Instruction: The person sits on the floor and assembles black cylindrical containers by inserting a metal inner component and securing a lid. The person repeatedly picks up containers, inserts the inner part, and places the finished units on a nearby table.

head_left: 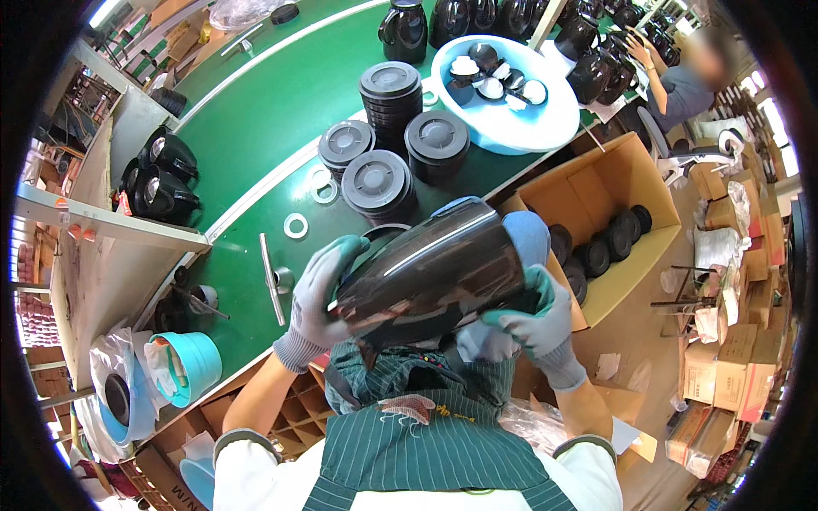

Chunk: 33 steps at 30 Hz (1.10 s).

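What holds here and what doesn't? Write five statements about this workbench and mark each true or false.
1. The left hand and right hand both hold the dark glossy vessel. True.
2. Both hands are bare. False: both wear gloves.
3. The light-blue basin contains white pieces. True.
4. The cardboard box is at the person's left. False: it is at the right.
5. Stacked black round pieces stand on the green bench. True.

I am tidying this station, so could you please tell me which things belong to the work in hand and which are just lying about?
In hand, or probably with it:
- glossy black vessel, between left hand and right hand
- stacked black lids beyond it
- white ring on the green table

Probably lying about:
- cardboard boxes on the right
- turquoise bucket at left
- clear plastic, top
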Tool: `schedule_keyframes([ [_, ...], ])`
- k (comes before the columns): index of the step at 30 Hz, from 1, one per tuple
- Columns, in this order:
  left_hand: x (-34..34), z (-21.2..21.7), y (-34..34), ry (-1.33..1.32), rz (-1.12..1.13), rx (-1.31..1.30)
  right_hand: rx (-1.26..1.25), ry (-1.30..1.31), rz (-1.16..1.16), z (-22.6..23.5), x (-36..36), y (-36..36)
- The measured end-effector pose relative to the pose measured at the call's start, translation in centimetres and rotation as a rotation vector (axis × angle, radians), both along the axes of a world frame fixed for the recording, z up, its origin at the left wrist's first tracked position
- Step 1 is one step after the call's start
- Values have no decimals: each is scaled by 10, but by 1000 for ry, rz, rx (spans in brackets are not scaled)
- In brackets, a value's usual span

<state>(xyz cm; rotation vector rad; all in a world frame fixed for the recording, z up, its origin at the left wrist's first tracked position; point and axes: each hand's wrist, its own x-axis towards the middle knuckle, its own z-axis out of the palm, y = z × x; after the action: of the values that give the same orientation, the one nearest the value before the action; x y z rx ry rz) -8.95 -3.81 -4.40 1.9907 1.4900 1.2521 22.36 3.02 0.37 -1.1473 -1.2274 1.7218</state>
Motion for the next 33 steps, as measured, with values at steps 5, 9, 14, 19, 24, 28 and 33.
schedule_keyframes([
  [5,-12,-30,9,-391,209,-273,304,-283,190,5,-17,0],
  [9,-50,-59,7,-653,202,-480,454,-253,394,6,-40,23],
  [14,-75,-112,-25,-1134,-99,-601,435,-131,359,-14,-91,85],
  [19,-62,-124,-44,-1194,-51,-638,1122,-1060,510,-69,-180,155],
  [24,-63,-135,-52,-1224,-32,-649,1093,-1346,756,-95,-221,158],
  [28,-65,-142,-49,-1231,-56,-661,1178,-983,485,-97,-203,161],
  [33,-66,-152,-28,-1182,-170,-707,514,-27,569,-29,-152,117],
])
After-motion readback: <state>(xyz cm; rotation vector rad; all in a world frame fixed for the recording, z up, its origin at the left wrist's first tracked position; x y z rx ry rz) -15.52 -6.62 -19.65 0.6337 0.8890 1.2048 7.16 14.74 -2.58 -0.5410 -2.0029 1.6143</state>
